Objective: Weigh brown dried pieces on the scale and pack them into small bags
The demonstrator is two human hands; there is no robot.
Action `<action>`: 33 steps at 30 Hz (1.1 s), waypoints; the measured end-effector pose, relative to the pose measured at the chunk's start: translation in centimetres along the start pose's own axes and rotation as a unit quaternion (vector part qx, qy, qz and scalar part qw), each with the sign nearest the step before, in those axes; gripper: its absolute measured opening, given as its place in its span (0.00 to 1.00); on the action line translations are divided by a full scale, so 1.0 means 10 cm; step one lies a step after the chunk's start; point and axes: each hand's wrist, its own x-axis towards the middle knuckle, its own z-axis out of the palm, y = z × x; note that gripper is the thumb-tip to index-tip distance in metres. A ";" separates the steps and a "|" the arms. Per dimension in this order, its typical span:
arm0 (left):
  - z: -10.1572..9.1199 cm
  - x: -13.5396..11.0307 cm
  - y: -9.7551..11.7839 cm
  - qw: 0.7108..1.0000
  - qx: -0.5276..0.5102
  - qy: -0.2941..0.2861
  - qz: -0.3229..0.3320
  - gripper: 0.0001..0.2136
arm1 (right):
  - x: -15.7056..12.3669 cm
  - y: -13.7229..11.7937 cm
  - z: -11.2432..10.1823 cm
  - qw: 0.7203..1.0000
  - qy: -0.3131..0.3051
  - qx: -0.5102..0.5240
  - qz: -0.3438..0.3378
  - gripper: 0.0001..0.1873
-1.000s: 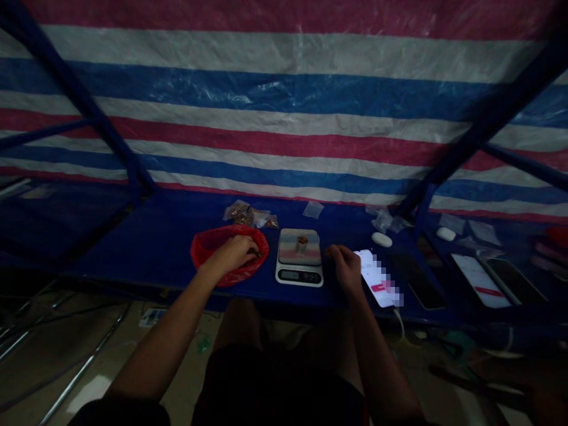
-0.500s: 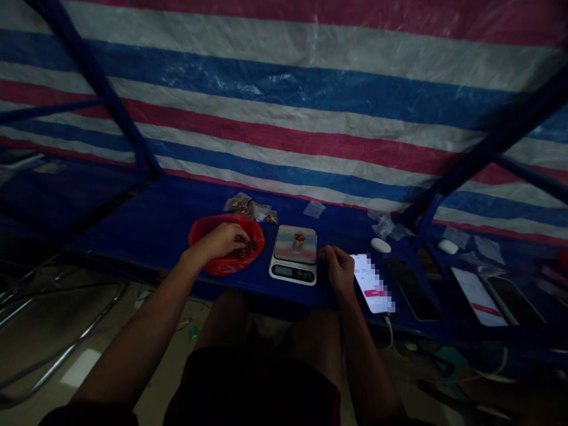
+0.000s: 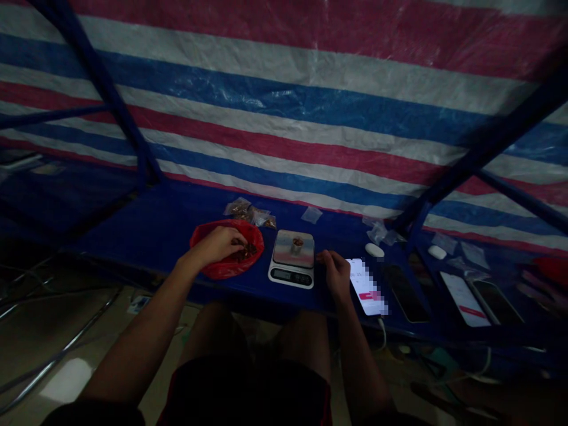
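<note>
My left hand (image 3: pixel 220 244) reaches into a red plastic bag (image 3: pixel 208 269) full of small brown pieces, its fingers curled down onto them. A small digital scale (image 3: pixel 291 261) stands just right of the bag, and a tiny cup (image 3: pixel 297 244) of brown pieces rests on its platform. My right hand (image 3: pixel 336 272) lies on the blue table between the scale and a lit phone (image 3: pixel 366 290), fingers curled loosely; what they hold, if anything, does not show.
Small clear bags (image 3: pixel 248 212) of brown pieces lie behind the red bag. More phones (image 3: pixel 465 290) and white earbud cases (image 3: pixel 374 250) sit to the right. A striped tarp (image 3: pixel 284 106) hangs behind the blue table (image 3: pixel 146 236), with blue frame bars (image 3: pixel 106 89) on both sides.
My left hand has stayed in the red bag, with its fingers working among the pieces. The right hand is unmoved. The view has drifted slightly.
</note>
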 end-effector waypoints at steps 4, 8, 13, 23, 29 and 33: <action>-0.08 0.15 0.25 0.997 -0.042 0.015 0.064 0.09 | 0.00 0.00 -0.01 1.000 0.021 -0.013 -0.002 0.22; 0.00 0.49 0.63 0.991 -0.054 0.014 0.123 0.09 | 0.01 0.00 -0.01 1.000 0.025 -0.013 -0.004 0.23; 0.26 0.92 0.88 0.989 -0.038 -0.005 0.143 0.11 | 0.02 0.01 -0.01 0.999 0.028 -0.015 -0.004 0.24; 0.43 1.12 0.92 0.987 -0.040 -0.029 0.153 0.12 | 0.02 0.00 0.00 1.000 0.023 -0.007 0.005 0.24; 0.47 1.13 0.86 0.988 -0.050 -0.031 0.142 0.15 | 0.02 0.01 0.00 1.000 0.024 -0.006 -0.003 0.24; 0.45 1.10 0.88 0.985 -0.071 -0.035 0.151 0.15 | 0.03 0.02 0.00 1.000 0.020 -0.017 -0.008 0.24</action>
